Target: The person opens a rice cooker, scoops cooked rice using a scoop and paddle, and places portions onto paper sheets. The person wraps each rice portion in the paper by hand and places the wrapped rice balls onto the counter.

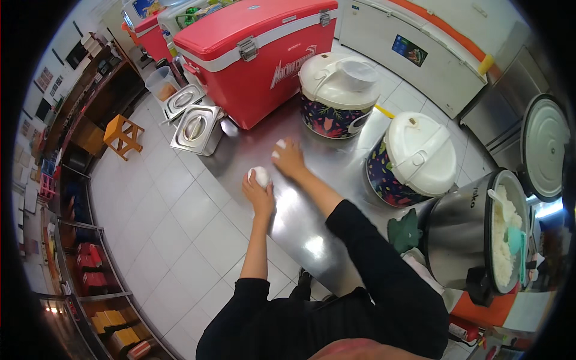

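Observation:
My left hand [258,193] grips a round white ball [259,176], perhaps wrapped rice, over the left edge of the stainless steel table [315,238]. My right hand [289,157] is just beyond it to the right, over the table, with its fingers curled around something white [281,144] that shows at the fingertips. What that white thing is, I cannot tell. To the right of my hands stand two lidded round containers with a floral pattern, the farther one [326,117] with a clear plastic bowl [358,75] on its lid, the nearer one [391,175] tilted in view.
A red cooler box [256,76] stands at the table's far end, with lidded steel pans [195,130] at its left. On the right are a green cloth [405,230] and a large open rice cooker [459,234] holding rice [501,252] and scoops. An orange stool [122,135] stands on the floor.

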The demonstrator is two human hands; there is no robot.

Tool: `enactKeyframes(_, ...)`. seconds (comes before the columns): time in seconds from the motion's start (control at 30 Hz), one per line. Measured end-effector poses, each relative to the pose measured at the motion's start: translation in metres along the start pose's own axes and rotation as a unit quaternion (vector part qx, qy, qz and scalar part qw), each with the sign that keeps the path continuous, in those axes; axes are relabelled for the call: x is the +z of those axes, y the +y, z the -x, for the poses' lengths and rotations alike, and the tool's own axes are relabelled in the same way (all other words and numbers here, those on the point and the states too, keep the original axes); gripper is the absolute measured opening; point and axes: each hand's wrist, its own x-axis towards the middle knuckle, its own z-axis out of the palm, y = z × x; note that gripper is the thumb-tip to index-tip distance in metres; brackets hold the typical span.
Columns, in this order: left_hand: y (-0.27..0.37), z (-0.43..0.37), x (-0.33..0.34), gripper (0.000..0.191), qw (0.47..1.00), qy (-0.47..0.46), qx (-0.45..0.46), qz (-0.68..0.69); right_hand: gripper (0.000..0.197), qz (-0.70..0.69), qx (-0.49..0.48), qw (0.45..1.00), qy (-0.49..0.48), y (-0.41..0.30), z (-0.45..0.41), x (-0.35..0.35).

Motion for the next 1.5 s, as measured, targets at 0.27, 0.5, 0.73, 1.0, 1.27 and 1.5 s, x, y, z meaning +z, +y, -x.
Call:
enactKeyframes(0.27, 0.01, -0.094, 0.044, 0.077, 0.979, 0.101, -0.153, -0.084, 0.044, -0.134, -0.093, 0.986, -0.022, 0.027, -0.061, 0.008)
enactKeyframes(0.5, 0.031, -0.113, 0.124, 0.088, 0.989, -0.059, -0.132, -0.037, 0.037, -0.042, -0.147, 0.981, 0.117, 0.074, -0.058, -0.008)
enactKeyframes(0.73, 0.107, -0.081, 0.051, 0.072, 0.947, 0.243, -0.048, -0.204, 0.049, -0.286, -0.083, 0.953, -0.049, -0.019, 0.116, -0.157)
enactKeyframes(1.0, 0.448, 0.022, -0.06, 0.037, 0.798, -0.236, 0.412, 0.371, 0.025, 0.363, 0.188, 0.827, 0.385, 0.115, 0.434, -0.509)
enactKeyframes(1.27, 0.601, 0.064, 0.048, 0.041, 0.74, -0.183, 0.64, -0.099, 0.03, 0.376, 0.413, 0.83, -0.006, 0.257, 0.481, -0.552)
enactKeyframes(1.5, 0.602, 0.047, 0.037, 0.023, 0.818, -0.16, 0.551, -0.041, 0.027, 0.361, 0.317, 0.877, 0.023, 0.245, 0.444, -0.588)
